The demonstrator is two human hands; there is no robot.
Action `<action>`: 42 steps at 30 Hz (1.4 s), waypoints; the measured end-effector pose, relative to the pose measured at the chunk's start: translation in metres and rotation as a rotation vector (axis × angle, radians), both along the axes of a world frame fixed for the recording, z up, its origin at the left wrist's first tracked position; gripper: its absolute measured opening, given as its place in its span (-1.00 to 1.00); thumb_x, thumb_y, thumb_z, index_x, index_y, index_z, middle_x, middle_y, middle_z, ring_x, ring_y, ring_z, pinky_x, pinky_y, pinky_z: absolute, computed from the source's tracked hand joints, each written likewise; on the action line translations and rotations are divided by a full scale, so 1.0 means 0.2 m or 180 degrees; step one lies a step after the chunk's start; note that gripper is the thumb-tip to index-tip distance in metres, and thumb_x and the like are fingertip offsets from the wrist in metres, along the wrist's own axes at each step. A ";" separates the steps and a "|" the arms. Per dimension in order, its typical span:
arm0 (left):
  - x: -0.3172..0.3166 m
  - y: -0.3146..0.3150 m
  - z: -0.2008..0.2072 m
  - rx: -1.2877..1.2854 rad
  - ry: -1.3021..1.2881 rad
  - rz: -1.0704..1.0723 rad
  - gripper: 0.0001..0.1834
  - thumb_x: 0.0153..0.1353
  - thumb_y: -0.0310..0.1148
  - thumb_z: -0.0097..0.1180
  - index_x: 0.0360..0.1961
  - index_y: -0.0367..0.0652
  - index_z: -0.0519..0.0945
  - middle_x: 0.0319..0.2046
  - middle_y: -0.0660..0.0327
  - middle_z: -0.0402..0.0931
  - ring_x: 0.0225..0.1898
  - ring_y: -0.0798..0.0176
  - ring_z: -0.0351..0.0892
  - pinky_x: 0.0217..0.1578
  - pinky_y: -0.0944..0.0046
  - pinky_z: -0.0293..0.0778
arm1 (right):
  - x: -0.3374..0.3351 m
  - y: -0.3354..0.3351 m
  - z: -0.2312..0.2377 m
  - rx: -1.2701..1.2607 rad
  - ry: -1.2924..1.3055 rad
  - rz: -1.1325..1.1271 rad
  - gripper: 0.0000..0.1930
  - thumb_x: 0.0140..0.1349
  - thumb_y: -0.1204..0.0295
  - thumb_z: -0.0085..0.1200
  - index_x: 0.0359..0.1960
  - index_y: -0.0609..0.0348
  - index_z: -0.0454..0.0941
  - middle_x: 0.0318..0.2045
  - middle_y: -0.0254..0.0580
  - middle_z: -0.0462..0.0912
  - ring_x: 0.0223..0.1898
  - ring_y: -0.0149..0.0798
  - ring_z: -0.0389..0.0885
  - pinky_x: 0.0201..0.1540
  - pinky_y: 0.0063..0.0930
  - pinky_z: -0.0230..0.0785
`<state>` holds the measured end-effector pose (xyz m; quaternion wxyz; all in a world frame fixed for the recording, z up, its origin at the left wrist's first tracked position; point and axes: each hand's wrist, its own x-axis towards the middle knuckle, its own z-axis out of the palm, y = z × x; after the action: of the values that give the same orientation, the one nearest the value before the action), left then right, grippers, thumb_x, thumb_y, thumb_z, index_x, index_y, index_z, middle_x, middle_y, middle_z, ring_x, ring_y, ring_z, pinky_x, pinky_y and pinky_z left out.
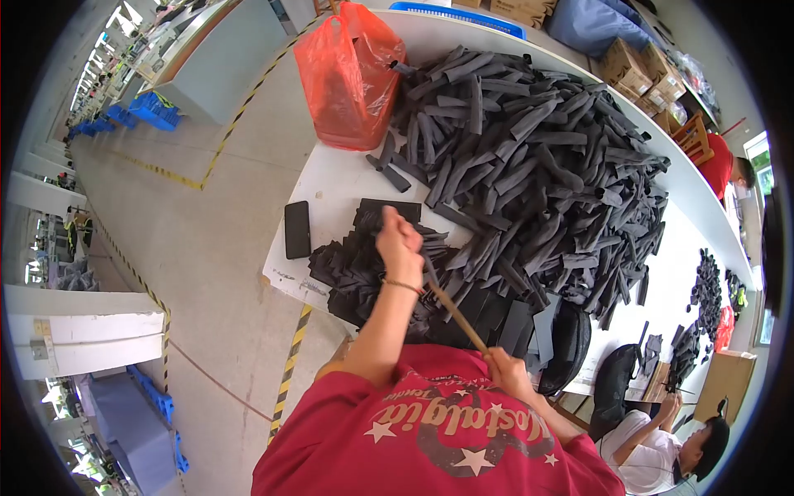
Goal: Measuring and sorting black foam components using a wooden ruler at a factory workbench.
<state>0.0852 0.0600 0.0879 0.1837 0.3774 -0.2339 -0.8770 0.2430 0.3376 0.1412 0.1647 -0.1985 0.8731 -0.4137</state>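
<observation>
My right hand (507, 372) is closed round the lower end of a thin wooden stick (461, 319), close to my body. The stick slants up and left, and its far end meets dark fabric beside my left wrist. My left hand (400, 241) is closed above a loose heap of black fabric pieces (351, 264); what its fingers hold is hidden. A flat black piece (403, 209) lies just beyond it. To the right spreads a large pile of dark grey fabric tubes (538, 157).
A black phone (297, 230) lies near the left edge of the white table (337, 178). A red plastic bag (351, 91) stands at the far left corner. Black bags (569, 347) are to my right. A person in white (649, 446) sits farther right.
</observation>
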 end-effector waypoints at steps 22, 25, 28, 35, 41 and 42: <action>0.11 0.00 -0.05 -0.2215 0.0257 -0.1613 -0.80 0.32 -0.44 0.03 -0.11 -0.29 0.59 -0.38 0.23 0.60 -0.43 0.45 0.52 -0.43 0.48 0.41 | -0.58 -0.06 -0.37 -0.0410 0.0097 -0.1988 -0.81 0.16 0.41 0.24 -0.38 0.29 0.54 -0.68 -0.29 0.39 -0.60 -0.49 0.31 -0.53 -0.51 0.20; 0.13 0.04 -0.10 -0.2144 0.0240 -0.1860 -0.81 0.32 -0.43 0.02 -0.13 -0.28 0.59 -0.40 0.24 0.59 -0.45 0.46 0.52 -0.44 0.49 0.42 | -0.69 -0.17 -0.47 -0.0354 0.0351 -0.1816 -0.77 0.12 0.37 0.27 -0.38 0.29 0.53 -0.57 -0.12 0.49 -0.58 -0.25 0.47 -0.48 -0.35 0.31; 0.15 0.11 -0.11 -0.2161 0.0207 -0.2180 -0.81 0.31 -0.44 0.03 -0.13 -0.29 0.59 -0.40 0.23 0.60 -0.44 0.45 0.54 -0.45 0.48 0.45 | -0.79 -0.23 -0.59 0.0191 0.0878 -0.1274 -0.73 0.09 0.32 0.28 -0.38 0.27 0.51 -0.43 -0.02 0.54 -0.48 0.02 0.55 -0.40 -0.19 0.37; 0.27 0.25 -0.21 -0.2605 0.0553 -0.2578 -0.24 0.04 -0.38 0.37 0.26 -0.17 0.28 0.02 0.09 0.41 0.11 0.18 0.41 0.05 0.24 0.43 | -0.72 -0.35 -0.34 -0.1146 -0.0710 -0.1311 -0.87 0.19 0.47 0.19 -0.35 0.28 0.54 -0.66 -0.47 0.40 -0.53 -0.62 0.29 -0.50 -0.62 0.20; 0.24 0.37 -0.08 -0.1344 0.0359 -0.3660 -0.64 0.43 -0.17 -0.20 -0.36 -0.26 0.41 -0.72 0.31 0.36 -0.78 0.40 0.34 -0.75 0.32 0.35 | -0.82 -0.37 -0.20 -0.1349 -0.0224 -0.1486 -0.90 0.25 0.48 0.13 -0.35 0.22 0.48 -0.65 -0.54 0.32 -0.62 -0.63 0.22 -0.59 -0.66 0.06; 0.25 0.39 -0.03 -0.1335 0.0360 -0.3665 -0.64 0.43 -0.17 -0.20 -0.36 -0.26 0.41 -0.72 0.31 0.36 -0.78 0.40 0.34 -0.75 0.32 0.35 | -0.87 -0.38 -0.20 -0.1380 -0.0068 -0.1609 -0.90 0.26 0.47 0.13 -0.34 0.21 0.48 -0.65 -0.55 0.31 -0.63 -0.63 0.22 -0.60 -0.66 0.05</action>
<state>0.1344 0.1389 0.0812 -0.2370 0.0991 -0.5576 -0.7894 0.0687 0.2607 0.1010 0.0200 -0.0017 0.7845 -0.6198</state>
